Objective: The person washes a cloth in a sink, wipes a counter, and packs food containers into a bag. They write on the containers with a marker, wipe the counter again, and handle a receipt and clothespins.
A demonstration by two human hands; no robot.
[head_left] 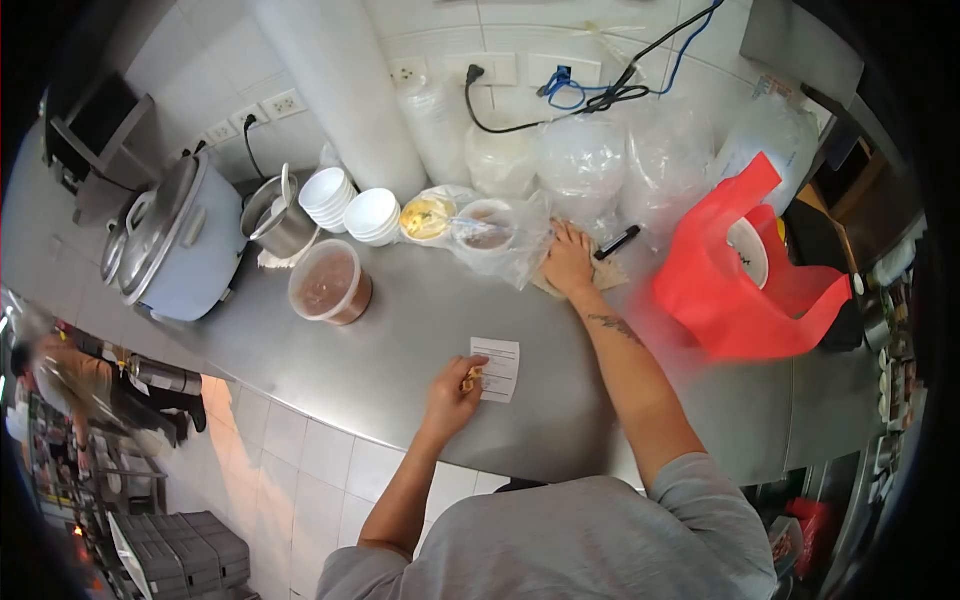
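Head view, near to far: the near edge of the steel counter [400,330] runs just in front of the person, with tiled wall below it. The left hand [455,392] rests close to that edge, fingers curled around a small yellowish item pinched at the left margin of a white paper slip [498,368]; the slip lies flat, so it probably needs to stay pressed down while it is handled, not dragged toward the drop. Bare steel lies between the slip and the lidded tub of brown liquid [330,283], the best open room for moving. The right hand [568,262] lies flat, fingers spread, on a brownish paper beside a clear bag [500,240] holding filled containers; it grips nothing, and a black marker [617,242] lies just right of it. A red plastic bag [735,280] stands to the right, crowding that side. Farther back: stacked white bowls [372,215], a metal pot [278,222], a rice cooker [180,240], bagged clear lids against the tiled wall.
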